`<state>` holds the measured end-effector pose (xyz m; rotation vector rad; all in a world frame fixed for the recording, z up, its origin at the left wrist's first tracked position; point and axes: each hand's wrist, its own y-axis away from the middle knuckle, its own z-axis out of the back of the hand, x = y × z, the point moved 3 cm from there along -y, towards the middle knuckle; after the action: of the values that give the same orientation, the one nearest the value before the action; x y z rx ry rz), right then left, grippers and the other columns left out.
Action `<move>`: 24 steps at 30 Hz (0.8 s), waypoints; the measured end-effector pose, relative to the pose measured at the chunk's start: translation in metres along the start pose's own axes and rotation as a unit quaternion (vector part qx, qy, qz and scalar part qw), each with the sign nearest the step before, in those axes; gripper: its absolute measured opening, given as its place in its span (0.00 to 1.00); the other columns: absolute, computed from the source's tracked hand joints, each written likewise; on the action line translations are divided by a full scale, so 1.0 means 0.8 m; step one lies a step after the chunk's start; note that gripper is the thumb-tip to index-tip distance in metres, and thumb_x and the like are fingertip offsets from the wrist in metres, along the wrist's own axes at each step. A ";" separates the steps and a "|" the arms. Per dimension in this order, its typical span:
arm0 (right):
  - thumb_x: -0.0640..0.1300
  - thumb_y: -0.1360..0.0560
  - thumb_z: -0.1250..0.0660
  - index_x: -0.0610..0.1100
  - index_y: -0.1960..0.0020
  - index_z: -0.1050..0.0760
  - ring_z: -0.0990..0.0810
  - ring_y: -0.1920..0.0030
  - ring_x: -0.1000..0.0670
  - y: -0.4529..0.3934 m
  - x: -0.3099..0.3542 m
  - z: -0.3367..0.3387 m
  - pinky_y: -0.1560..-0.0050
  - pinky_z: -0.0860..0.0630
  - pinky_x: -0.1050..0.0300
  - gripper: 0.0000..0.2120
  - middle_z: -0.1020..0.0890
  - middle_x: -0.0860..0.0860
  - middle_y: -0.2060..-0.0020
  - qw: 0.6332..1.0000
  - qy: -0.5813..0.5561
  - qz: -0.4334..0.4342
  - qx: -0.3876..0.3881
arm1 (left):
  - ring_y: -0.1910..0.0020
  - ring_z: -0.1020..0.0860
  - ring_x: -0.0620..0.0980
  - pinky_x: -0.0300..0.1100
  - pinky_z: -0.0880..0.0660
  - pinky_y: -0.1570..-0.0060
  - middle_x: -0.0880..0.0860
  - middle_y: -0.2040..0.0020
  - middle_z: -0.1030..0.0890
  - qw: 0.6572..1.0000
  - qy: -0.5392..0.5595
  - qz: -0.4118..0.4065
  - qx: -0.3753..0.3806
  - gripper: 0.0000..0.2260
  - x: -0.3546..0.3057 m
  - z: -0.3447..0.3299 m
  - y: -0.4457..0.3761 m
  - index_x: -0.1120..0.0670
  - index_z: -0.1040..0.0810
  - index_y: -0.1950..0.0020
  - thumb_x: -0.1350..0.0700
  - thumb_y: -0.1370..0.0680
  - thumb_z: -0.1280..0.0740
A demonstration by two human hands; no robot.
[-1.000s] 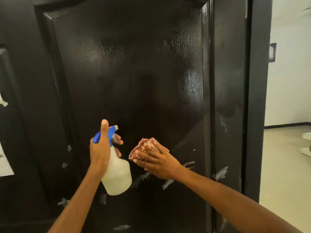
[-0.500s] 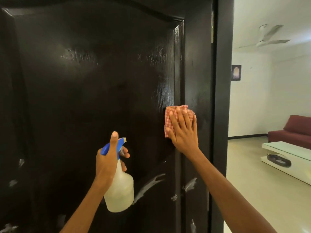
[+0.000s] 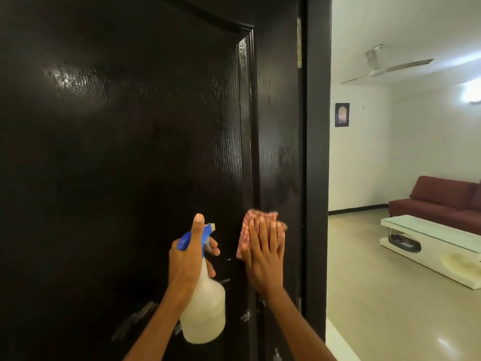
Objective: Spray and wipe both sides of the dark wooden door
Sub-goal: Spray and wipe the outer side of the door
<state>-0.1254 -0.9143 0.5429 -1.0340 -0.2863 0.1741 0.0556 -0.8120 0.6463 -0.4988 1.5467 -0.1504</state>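
The dark wooden door [image 3: 135, 157] fills the left and middle of the head view, glossy with wet patches. My left hand [image 3: 187, 259] grips a white spray bottle [image 3: 205, 313] with a blue trigger head, thumb up along the top, nozzle toward the door. My right hand [image 3: 265, 259] presses a red-and-white checked cloth [image 3: 256, 222] flat against the door's right stile with straight fingers. Pale smears show low on the door below both hands.
The door's edge with a brass hinge [image 3: 299, 43] and the dark frame [image 3: 317, 178] stand just right of my right hand. Beyond lies a room with a white low table [image 3: 429, 246], a maroon sofa [image 3: 442, 201] and a ceiling fan [image 3: 382, 63].
My right hand carried the cloth from the lower panel up to the right stile, then slid down it. The view turned right and up. The left hand kept hold of the bottle.
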 end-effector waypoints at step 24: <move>0.65 0.18 0.57 0.55 0.20 0.67 0.64 0.20 0.44 0.073 -0.029 -0.044 0.22 0.66 0.44 0.33 0.61 0.48 0.19 0.903 -0.200 -0.379 -0.028 | 0.77 0.24 0.49 0.38 0.26 0.78 0.61 0.61 0.18 0.998 -0.048 -0.023 -0.025 0.30 0.024 -0.002 -0.015 0.59 0.19 0.48 0.34 0.25 0.43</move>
<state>-0.1366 -0.9204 0.4721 -0.8696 -1.0512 -0.3377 0.0576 -0.8308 0.6336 -0.5736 1.4486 -0.1203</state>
